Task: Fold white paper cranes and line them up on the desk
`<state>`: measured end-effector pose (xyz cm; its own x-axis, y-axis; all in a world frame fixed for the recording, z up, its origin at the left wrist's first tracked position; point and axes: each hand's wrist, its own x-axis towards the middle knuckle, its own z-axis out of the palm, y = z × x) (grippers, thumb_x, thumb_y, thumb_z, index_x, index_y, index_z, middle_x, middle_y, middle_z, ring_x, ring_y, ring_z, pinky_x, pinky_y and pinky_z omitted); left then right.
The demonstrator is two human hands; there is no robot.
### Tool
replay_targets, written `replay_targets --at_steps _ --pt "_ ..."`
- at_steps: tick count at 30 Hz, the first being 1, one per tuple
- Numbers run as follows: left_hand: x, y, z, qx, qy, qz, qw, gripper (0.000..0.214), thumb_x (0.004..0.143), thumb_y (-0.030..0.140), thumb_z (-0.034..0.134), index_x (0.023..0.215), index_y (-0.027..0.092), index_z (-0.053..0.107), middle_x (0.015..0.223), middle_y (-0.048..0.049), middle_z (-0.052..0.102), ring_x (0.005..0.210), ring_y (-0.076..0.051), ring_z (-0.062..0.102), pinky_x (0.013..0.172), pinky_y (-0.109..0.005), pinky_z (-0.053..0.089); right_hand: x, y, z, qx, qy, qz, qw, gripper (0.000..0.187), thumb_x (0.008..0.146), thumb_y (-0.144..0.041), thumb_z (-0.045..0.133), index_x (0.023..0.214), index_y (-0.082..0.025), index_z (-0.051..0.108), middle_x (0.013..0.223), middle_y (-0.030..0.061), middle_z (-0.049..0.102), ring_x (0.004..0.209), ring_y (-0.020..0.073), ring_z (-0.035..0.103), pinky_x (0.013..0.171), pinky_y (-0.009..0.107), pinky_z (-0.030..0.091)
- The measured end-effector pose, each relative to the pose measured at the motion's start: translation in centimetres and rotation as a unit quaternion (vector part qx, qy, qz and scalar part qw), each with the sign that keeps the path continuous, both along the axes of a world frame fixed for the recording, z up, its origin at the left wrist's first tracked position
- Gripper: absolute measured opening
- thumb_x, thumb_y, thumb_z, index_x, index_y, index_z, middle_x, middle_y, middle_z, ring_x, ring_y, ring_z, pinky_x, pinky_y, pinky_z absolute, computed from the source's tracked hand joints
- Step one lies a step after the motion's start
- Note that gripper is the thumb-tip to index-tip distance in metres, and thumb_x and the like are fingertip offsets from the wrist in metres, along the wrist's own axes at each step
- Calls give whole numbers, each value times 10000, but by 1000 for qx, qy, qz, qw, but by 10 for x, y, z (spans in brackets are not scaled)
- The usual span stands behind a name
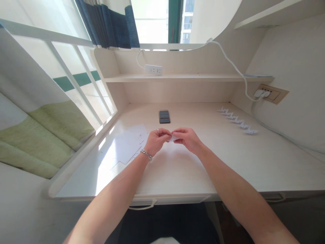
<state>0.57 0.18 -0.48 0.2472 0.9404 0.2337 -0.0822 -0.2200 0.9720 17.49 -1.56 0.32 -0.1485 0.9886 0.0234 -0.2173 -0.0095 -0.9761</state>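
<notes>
Above the middle of the white desk (175,176), both my hands meet at a small folded piece of white paper (173,138). My left hand (157,139), with a ring and a chain bracelet, pinches its left side. My right hand (187,138) grips the right side between thumb and fingers. Much of the paper is hidden behind the fingers, so its exact shape cannot be made out. Several folded white paper cranes (238,121) stand in a slanting row at the desk's right side.
A dark phone-like object (164,116) lies just beyond my hands. Flat white paper sheets (129,142) rest at the left, partly in sunlight. A power strip (153,69) sits on the back shelf (182,80). A white cable (232,64) hangs to the wall socket (271,94).
</notes>
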Motion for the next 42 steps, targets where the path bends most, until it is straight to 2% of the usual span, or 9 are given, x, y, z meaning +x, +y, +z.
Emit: replay_targets --at_steps 3,7,13,18,24,31,38,42 --pt "-1 0 -2 20 20 -1 1000 84 679 212 719 747 165 703 693 -16 683 653 -130 613 662 -278 497 0 0 -1 3 -17 1 1000 264 641 -381 797 786 -168 739 771 57 721 745 187 680 688 309 520" --pt "-2 0 -2 21 20 -4 1000 126 679 233 747 766 161 694 703 -23 688 657 -136 626 664 -286 505 -2 0 1 13 -41 -15 999 259 619 -369 802 778 -180 726 769 36 711 744 176 673 682 302 512" --pt "-1 -1 3 -3 -5 -4 1000 138 657 205 738 781 147 719 746 -41 708 710 -153 651 712 -309 534 -3 0 3 43 -63 -57 995 226 605 -336 787 748 -175 716 727 28 696 706 161 644 668 308 519" --pt "-1 -3 6 -40 -38 -4 998 157 644 227 740 774 139 735 756 -54 717 739 -179 666 731 -343 556 -4 2 0 71 -85 -61 992 198 630 -327 755 747 -172 716 716 26 692 694 162 633 660 317 520" --pt "-1 1 0 -18 12 21 1000 256 644 320 805 786 122 727 748 -77 726 700 -173 661 672 -322 550 -6 1 0 94 -118 -55 987 177 675 -313 708 775 -166 718 743 40 707 717 177 648 655 315 526" --pt "-1 5 -5 6 10 20 1000 235 650 292 793 800 127 720 760 -71 731 686 -163 662 646 -305 541 -6 3 -3 90 -121 -57 987 176 673 -305 693 769 -158 696 715 28 691 695 168 647 631 303 533" --pt "0 4 -5 13 9 26 1000 192 648 233 780 787 129 698 745 -52 717 693 -154 667 681 -302 543 -10 4 -6 98 -109 -91 985 138 647 -263 691 723 -166 629 681 4 644 651 150 613 591 295 520" --pt "-1 5 -7 13 4 26 1000 199 644 220 775 794 130 680 733 -44 709 696 -159 670 692 -314 547 -11 3 -7 96 -118 -68 986 186 668 -296 692 786 -161 642 716 16 649 682 158 611 619 309 518"
